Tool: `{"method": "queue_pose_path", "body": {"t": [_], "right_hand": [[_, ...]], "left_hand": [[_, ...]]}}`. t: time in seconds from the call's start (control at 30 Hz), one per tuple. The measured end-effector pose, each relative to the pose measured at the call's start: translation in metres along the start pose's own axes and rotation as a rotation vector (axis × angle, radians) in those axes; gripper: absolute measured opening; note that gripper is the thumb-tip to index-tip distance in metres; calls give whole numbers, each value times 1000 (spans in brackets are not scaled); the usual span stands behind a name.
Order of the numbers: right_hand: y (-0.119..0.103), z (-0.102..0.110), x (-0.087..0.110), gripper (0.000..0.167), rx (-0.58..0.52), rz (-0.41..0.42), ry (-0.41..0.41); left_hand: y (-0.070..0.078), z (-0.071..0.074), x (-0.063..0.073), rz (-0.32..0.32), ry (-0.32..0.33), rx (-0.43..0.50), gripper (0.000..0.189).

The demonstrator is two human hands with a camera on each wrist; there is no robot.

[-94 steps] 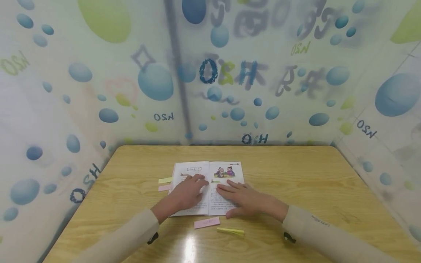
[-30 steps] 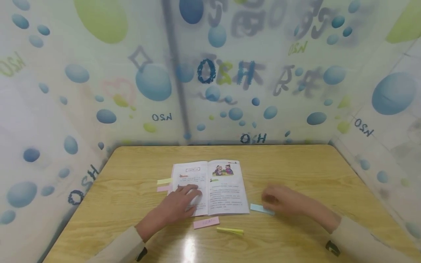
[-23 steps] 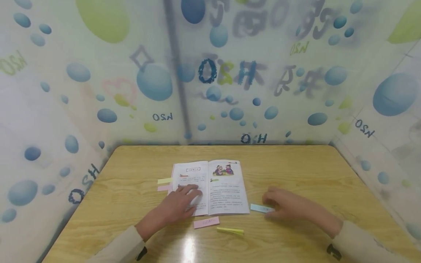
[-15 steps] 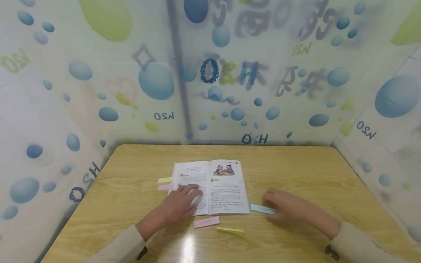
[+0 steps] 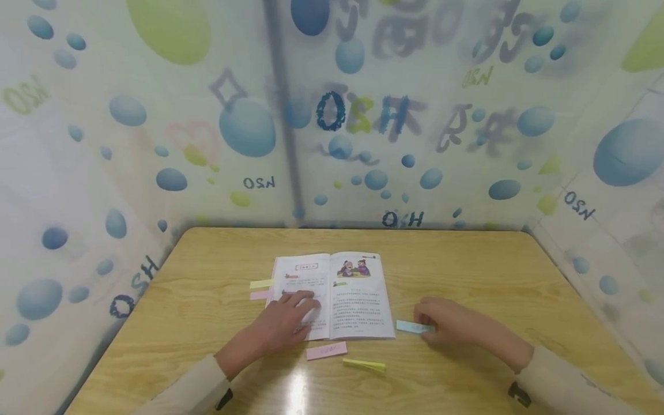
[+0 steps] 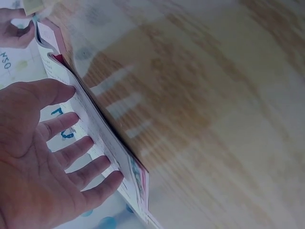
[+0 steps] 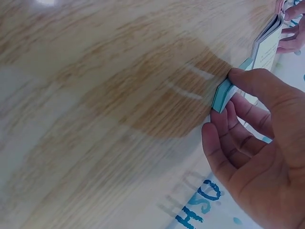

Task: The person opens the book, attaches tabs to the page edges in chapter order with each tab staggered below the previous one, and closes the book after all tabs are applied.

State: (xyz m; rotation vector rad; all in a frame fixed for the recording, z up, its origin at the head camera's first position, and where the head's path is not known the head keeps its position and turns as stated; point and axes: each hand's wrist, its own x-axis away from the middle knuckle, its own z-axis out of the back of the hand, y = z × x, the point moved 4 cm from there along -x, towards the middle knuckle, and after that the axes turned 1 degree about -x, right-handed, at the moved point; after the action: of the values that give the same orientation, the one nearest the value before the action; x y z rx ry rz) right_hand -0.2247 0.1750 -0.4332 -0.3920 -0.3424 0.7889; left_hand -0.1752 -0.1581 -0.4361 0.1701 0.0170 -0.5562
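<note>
An open book (image 5: 359, 311) with printed pages and a cartoon picture lies at the middle of the table. My left hand (image 5: 284, 320) rests on its left page, fingers spread and relaxed; the left wrist view shows the fingertips on the paper (image 6: 95, 119). To the right of the book, my right hand (image 5: 456, 325) pinches the right end of a light-blue sticky-note strip (image 5: 410, 327). In the right wrist view, thumb and fingers lie on either side of this blue strip (image 7: 220, 98), whose far end points toward the book.
A pink paper strip (image 5: 325, 351) and a folded yellow strip (image 5: 364, 364) lie in front of the book. Yellow (image 5: 260, 284) and pink (image 5: 260, 295) tabs stick out from its left edge. The wooden table (image 5: 467, 259) meets a patterned wall (image 5: 321, 161) behind.
My right hand has left the right page and gone right to the blue strip, its fingers settling on the strip's end. My left hand slid slightly down the left page, then stayed.
</note>
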Motion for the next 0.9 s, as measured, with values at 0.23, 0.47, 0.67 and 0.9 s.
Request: {"method": "queue_pose_path", "body": {"t": [0.23,0.47,0.67,0.9], "right_hand": [[5,-1,-1,18,-22,21,5],[9,3,0,20,-8,31,42],[6,13,-1,19,-35,50,60],[3,22,-6,19,35,72,73]], "left_hand": [[0,1,0,-18,0,9,40],[-3,3,-1,-7,-21,37,43],[-5,6,-5,-26,29,24,44],[-1,15,-14,-57,82,66,41]]}}
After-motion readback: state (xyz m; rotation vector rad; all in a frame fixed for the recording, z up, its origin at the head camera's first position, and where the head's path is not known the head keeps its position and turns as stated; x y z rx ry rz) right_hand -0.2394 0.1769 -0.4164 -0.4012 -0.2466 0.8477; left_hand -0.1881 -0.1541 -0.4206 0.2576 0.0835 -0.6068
